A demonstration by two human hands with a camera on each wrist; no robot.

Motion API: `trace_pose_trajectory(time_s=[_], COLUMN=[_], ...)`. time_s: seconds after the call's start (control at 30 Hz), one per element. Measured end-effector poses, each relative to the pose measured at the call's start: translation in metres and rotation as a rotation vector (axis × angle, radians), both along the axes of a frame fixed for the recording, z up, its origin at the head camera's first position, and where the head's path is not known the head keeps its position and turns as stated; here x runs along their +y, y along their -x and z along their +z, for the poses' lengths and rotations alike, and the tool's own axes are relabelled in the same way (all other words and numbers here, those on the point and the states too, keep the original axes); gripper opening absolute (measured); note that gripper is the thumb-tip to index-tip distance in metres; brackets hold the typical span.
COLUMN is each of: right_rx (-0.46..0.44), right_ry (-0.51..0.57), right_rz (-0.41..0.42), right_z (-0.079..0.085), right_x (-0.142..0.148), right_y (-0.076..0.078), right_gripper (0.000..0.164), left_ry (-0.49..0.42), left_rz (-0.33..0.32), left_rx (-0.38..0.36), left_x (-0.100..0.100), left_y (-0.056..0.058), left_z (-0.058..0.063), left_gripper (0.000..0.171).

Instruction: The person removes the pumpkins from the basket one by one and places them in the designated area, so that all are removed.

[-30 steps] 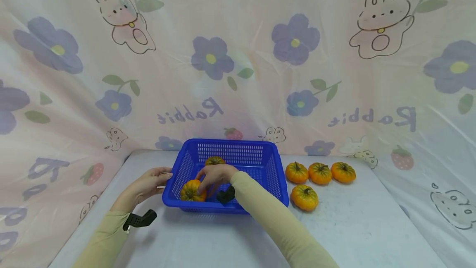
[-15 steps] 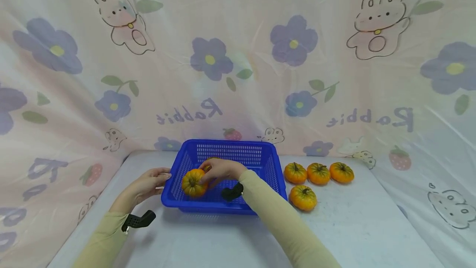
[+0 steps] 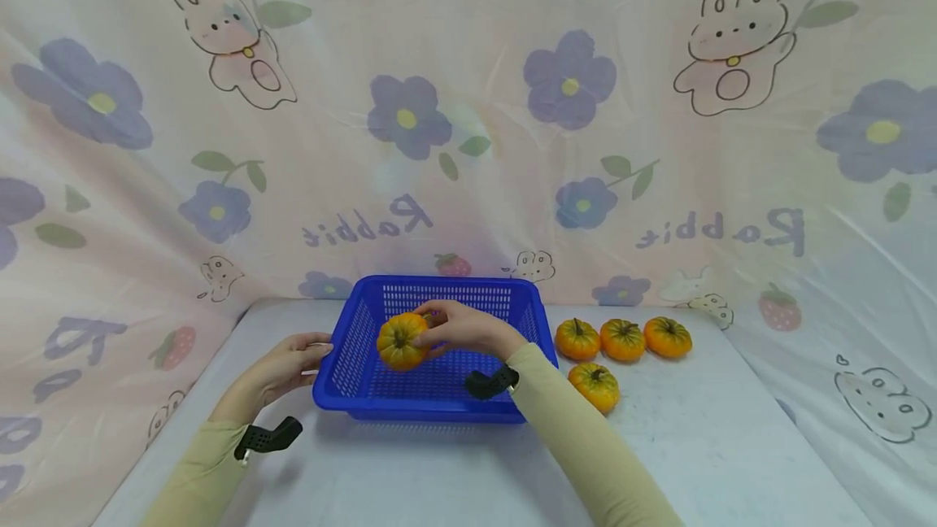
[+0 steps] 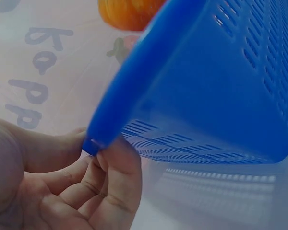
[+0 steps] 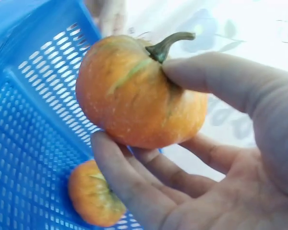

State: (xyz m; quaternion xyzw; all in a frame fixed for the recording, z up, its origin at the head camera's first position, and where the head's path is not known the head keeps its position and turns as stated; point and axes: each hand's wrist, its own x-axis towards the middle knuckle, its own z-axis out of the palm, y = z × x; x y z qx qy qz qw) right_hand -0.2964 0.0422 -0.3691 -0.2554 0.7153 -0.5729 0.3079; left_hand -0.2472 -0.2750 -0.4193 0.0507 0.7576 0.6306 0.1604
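My right hand point(image 3: 468, 327) grips a small orange pumpkin point(image 3: 399, 342) between thumb and fingers, holding it up over the blue plastic basket point(image 3: 432, 407). In the right wrist view the thumb presses next to the curved green stem point(image 5: 165, 48), and the fingers support the pumpkin from below. Another pumpkin point(image 5: 96, 194) lies inside the basket; the right hand mostly hides it in the head view. At the basket's left side my left hand point(image 3: 285, 366) pinches the rim point(image 4: 127, 86), its thumb on one side and its fingers curled beneath.
Several pumpkins are on the white table point(image 3: 703, 446) to the right of the basket: a row with a right-hand pumpkin point(image 3: 668, 337) and a nearer pumpkin point(image 3: 594, 386). A patterned curtain point(image 3: 483, 185) hangs behind and around the table.
The right hand has lifted the pumpkin from the basket's near left corner, moving it up and to the right. The left hand stays at the rim.
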Motion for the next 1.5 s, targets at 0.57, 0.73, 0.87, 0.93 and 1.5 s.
trace_pose_trajectory(time_s=[0.57,0.73,0.87,0.93,1.5], right_rx=[0.073,0.106,0.098,0.09,0.083], right_ry=[0.055,0.057,0.058,0.052,0.08], right_rz=[-0.2,-0.219,-0.261,-0.29,-0.471], right_z=[0.005,0.0,-0.004,-0.005,-0.009], right_x=[0.069,0.085,0.1,0.109,0.19], right_y=[-0.025,-0.034,-0.042,-0.046,-0.065], right_gripper=[0.056,0.055,0.058,0.059,0.065], left_ry=[-0.024,-0.035,-0.033,-0.031,-0.009], left_rz=[-0.002,-0.003,0.003,0.003,0.004], left_rx=[-0.02,-0.02,-0.019,-0.019,-0.015], left_x=[0.001,0.001,0.001,0.001,0.002], left_y=[-0.002,-0.002,-0.001,-0.001,-0.002], left_z=[0.005,0.004,0.003,0.003,0.004], left_gripper=[0.049,0.048,0.047,0.047,0.049])
